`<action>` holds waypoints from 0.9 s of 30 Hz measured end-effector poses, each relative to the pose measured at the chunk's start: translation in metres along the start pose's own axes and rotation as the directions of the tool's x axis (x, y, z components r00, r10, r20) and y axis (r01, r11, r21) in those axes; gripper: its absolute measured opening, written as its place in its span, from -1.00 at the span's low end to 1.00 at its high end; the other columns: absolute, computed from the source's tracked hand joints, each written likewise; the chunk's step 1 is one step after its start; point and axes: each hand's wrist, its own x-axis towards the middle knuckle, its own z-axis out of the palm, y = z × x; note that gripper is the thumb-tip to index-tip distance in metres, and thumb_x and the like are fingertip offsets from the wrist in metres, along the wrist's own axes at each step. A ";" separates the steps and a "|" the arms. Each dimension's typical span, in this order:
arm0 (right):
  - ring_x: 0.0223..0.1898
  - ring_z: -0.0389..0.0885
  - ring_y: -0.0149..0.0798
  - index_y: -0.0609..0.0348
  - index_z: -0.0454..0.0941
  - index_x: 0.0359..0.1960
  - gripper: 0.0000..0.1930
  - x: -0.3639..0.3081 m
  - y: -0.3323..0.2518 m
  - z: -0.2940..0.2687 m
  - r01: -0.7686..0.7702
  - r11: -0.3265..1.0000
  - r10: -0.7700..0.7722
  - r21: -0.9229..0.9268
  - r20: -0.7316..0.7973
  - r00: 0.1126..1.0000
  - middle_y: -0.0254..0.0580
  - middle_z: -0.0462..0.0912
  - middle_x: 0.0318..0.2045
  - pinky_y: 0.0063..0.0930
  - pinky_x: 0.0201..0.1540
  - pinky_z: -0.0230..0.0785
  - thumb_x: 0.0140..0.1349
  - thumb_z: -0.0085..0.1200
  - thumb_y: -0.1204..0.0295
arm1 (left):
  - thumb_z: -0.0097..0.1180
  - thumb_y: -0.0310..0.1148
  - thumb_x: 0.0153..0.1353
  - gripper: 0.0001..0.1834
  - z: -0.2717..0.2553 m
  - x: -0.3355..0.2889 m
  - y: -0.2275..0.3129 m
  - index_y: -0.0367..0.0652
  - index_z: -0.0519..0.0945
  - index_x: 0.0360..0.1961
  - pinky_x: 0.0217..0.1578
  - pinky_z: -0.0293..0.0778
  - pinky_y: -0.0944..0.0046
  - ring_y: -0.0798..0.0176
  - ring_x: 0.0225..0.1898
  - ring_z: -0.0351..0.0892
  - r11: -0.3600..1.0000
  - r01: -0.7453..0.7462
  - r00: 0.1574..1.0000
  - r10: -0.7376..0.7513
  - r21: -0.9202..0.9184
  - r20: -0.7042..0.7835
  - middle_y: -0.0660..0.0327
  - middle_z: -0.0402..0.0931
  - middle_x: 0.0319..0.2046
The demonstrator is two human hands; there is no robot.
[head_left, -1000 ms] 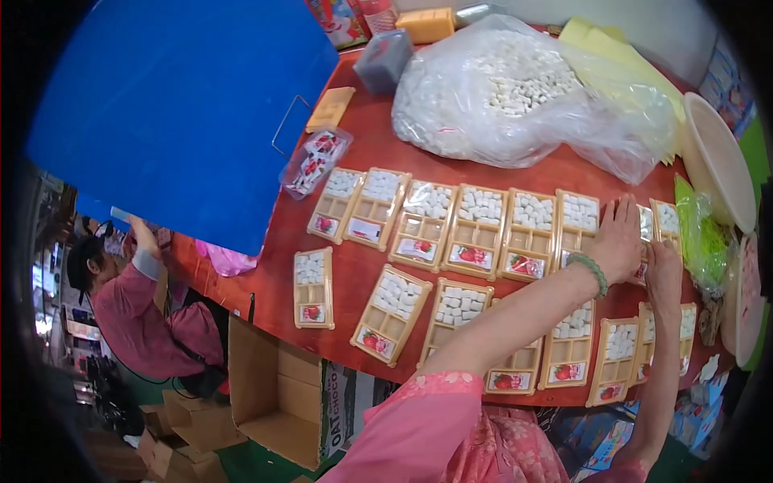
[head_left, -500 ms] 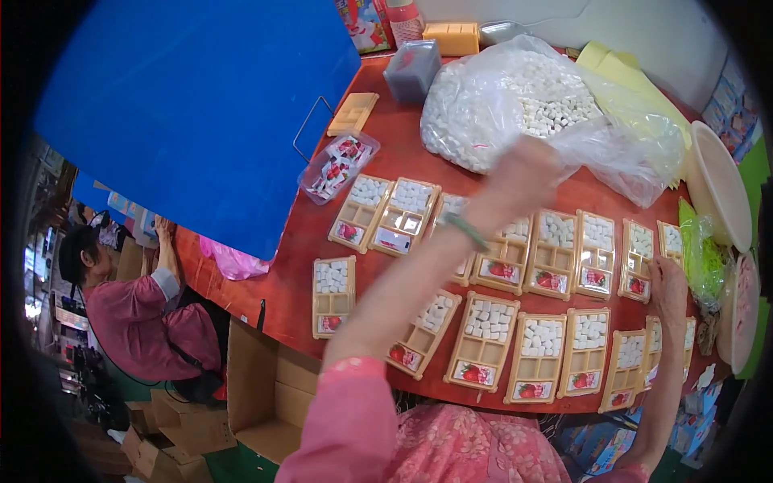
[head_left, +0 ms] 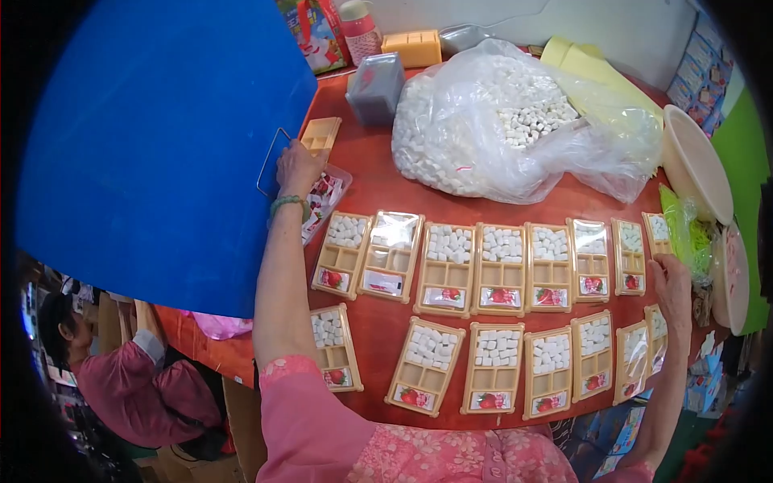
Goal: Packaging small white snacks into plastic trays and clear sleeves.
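My left hand [head_left: 299, 169], with a green bracelet at the wrist, reaches to the far left of the table. It covers the near end of a tan compartment tray [head_left: 321, 131] and part of a clear box of printed sachets [head_left: 342, 179]; its fingertips are hard to make out. My right hand [head_left: 672, 282] stays low at the right end of the tray rows, beside a filled tray [head_left: 659, 233]; its grip is unclear. Between my arms stand two rows of tan trays, such as this filled tray [head_left: 501, 266], holding small white cubes and mostly strawberry-printed sachets. Some have shiny clear covers.
A large clear bag of white cubes [head_left: 451, 121] lies at the back. A tall blue panel [head_left: 161, 153] with a wire handle borders the left. Pale basins [head_left: 699, 165] and a bag of green pieces [head_left: 684, 229] stand right. Another person [head_left: 141, 378] works at far left.
My left hand has swung from beside the bag of white cubes leftward to the tan tray and sachet box. My right hand has barely moved. The view has shifted slightly.
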 end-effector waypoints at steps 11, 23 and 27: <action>-0.43 0.55 -0.11 0.41 0.55 -0.29 -0.83 -0.006 -0.022 -0.013 -0.030 0.997 0.027 0.065 0.046 0.999 0.08 0.59 -0.44 -0.34 -0.31 0.35 0.17 0.04 0.52 | 0.27 -0.29 0.01 -0.57 0.007 -0.016 0.060 -0.27 0.52 -0.10 -0.06 0.45 0.01 -0.14 -0.06 0.53 0.939 -0.219 0.971 0.237 -0.264 0.038 -0.15 0.53 -0.15; -0.54 0.50 -0.28 0.41 0.57 -0.31 -0.84 -0.018 -0.049 -0.010 0.009 0.989 -0.011 0.145 0.013 1.000 -0.02 0.56 -0.55 -0.44 -0.44 0.34 0.14 0.10 0.52 | 0.13 -0.50 0.06 -0.54 0.031 0.019 0.087 -0.36 0.40 0.03 0.18 0.27 0.06 -0.15 0.16 0.29 0.755 -0.647 0.725 0.565 -0.106 -0.394 -0.14 0.31 0.11; -0.54 0.52 -0.26 0.43 0.56 -0.31 -0.84 -0.027 -0.046 -0.015 -0.047 0.990 0.042 0.132 0.046 0.998 0.00 0.56 -0.56 -0.43 -0.44 0.35 0.14 0.10 0.53 | 0.14 -0.42 0.05 -0.83 0.020 0.031 0.101 -0.27 0.61 -0.33 -0.05 0.40 0.06 -0.09 -0.16 0.50 0.719 -0.670 0.712 0.554 -0.182 -0.431 -0.03 0.56 -0.25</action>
